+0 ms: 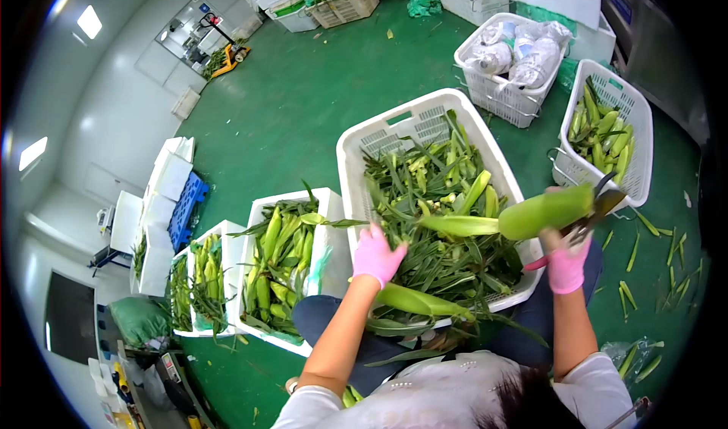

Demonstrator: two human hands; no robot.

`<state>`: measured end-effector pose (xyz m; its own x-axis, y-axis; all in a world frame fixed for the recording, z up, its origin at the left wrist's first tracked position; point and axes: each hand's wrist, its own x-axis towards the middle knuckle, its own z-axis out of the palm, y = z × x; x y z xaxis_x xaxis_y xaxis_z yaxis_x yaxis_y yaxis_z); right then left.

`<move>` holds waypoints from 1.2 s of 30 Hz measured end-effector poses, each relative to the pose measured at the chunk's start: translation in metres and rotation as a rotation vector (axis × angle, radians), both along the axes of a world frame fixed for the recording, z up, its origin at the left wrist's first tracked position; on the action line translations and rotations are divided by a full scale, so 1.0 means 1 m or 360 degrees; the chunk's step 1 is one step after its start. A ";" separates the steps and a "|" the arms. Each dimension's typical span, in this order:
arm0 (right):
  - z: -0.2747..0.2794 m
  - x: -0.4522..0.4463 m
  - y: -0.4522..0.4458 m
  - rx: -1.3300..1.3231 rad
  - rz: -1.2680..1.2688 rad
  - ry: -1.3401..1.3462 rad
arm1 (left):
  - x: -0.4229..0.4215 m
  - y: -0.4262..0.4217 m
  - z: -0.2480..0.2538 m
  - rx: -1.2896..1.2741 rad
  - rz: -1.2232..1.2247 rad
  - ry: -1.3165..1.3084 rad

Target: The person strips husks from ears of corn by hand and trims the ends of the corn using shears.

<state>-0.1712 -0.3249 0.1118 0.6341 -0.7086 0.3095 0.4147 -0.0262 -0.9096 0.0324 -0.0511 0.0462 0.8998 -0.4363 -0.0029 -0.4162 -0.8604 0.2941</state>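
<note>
Just past the fingertips of the right hand (569, 264), over the right side of a big white basket (351, 175), I see an ear of corn (546, 212) up off the heap. Its long axis runs nearly level and crosswise in front of the person, tipped a little: the pale, narrow end points left, toward the space beyond the left hand (384, 256), while the fat green end points right, slightly raised and away from the body. Motion blurs it somewhat.

That right hand, in a pink glove, has its fingers wrapped round a cutting tool (605, 201); a bit of red handle sticks out on the hand's left, and a dark blade shows behind the corn's fat end. Whether the fingers also grip the corn, I cannot tell.

Over at the basket's left rim, the left hand, gloved in pink too, has its thumb spread from its fingers, with nothing that I can make out in its grasp. Close below it, a second ear (425, 302) lies across the near rim, pointing right and slightly back toward the lap. Loose green leaves (425, 258) fill the basket between the two hands. Left of the left hand sits a white box (331, 228) of corn; beyond the right hand, farther right, stands another basket (643, 118) with more ears.
</note>
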 end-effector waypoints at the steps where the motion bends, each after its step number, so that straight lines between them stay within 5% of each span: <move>1: -0.004 0.004 0.002 -0.0337 0.0021 -0.0049 | -0.007 -0.005 0.017 0.0369 0.0036 0.0213; 2: -0.008 0.002 0.015 -0.0429 0.0109 0.0026 | -0.003 -0.010 0.022 0.0187 -0.0199 0.0715; 3: 0.000 0.006 0.017 -0.0894 0.0226 -0.0074 | -0.024 -0.022 0.040 -0.0623 0.0007 0.1878; 4: 0.014 0.005 0.025 -0.1480 0.0320 0.0164 | -0.036 -0.024 0.030 -0.1067 -0.0195 0.2589; 5: 0.006 0.009 0.041 -0.1672 0.0605 0.0218 | -0.073 -0.044 0.048 -0.1843 0.0234 0.3174; 6: -0.004 0.008 0.056 -0.1911 0.0594 0.0116 | -0.075 -0.035 0.013 -0.2007 0.0268 0.3380; 7: -0.009 0.009 0.068 -0.2148 0.0571 -0.0001 | -0.081 -0.031 0.014 -0.1884 0.0447 0.3056; 9: 0.007 -0.001 0.070 -0.1753 0.0763 0.0285 | -0.080 -0.010 0.005 -0.2007 0.0332 0.2943; 13: -0.036 -0.006 0.051 -0.0241 0.1144 0.1048 | -0.079 0.024 0.018 -0.1916 0.0073 0.2377; 14: -0.047 -0.001 0.046 -0.0162 0.1271 0.1156 | -0.079 0.028 0.021 -0.1836 0.0001 0.2286; 16: -0.069 0.012 0.045 -0.0306 0.1372 0.1199 | -0.082 0.031 0.034 -0.1638 -0.0099 0.2084; 18: -0.067 0.019 0.045 -0.0436 0.1472 0.1156 | -0.079 0.043 0.028 -0.1514 -0.0147 0.2370; 21: -0.074 0.028 0.044 -0.1177 0.1280 0.0871 | -0.078 0.057 0.024 -0.1450 -0.0182 0.2672; 25: -0.105 0.025 0.060 -0.0441 0.1317 0.1189 | -0.075 0.078 0.010 -0.1613 -0.0158 0.2864; 27: -0.102 0.023 0.066 0.0069 0.1420 0.1368 | -0.086 0.096 0.005 -0.1851 0.0061 0.3013; 31: -0.162 0.015 0.039 0.0814 0.1147 0.1079 | -0.178 0.186 0.017 -0.2902 0.0294 0.1974; 33: -0.162 0.026 0.034 0.0798 0.1197 0.0940 | -0.251 0.241 -0.012 -0.3293 0.0533 0.1438; 34: -0.178 0.030 0.015 0.0773 0.1370 0.0919 | -0.298 0.265 -0.021 -0.3361 0.1177 0.1297; 36: -0.187 0.037 -0.007 0.0665 0.1532 0.0896 | -0.410 0.343 -0.116 -0.4033 0.1465 0.1489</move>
<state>-0.1338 -0.3320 -0.0750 0.9333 0.1535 -0.3247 -0.3591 0.4191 -0.8339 -0.3774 0.2917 -0.0700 0.8170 -0.1053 -0.5670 0.1880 0.9781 0.0892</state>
